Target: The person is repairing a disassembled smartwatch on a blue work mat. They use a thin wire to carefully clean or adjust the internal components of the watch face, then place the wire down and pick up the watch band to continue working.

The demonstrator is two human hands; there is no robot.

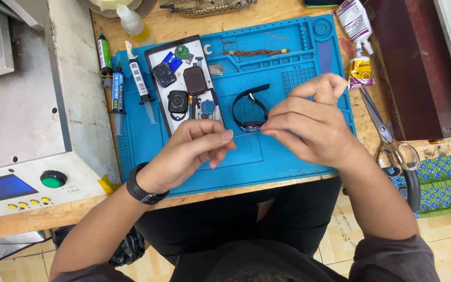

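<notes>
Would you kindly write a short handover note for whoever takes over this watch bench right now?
Left hand: pinching one end of a thin wire, wristband on.
Right hand: pinching the other end, wire taut between both.
Black-strapped wristwatch: lies on the blue work mat, just behind the wire.
White parts tray: holds several smartwatch bodies.
Done: wire stretched. Left: wire has not visibly touched the watch.

Two hands [194, 149] [309, 122], one strapped watch [250, 107], three syringes [116, 78] at ten o'clock, one pair of scissors [387, 141] at three o'clock.
</notes>
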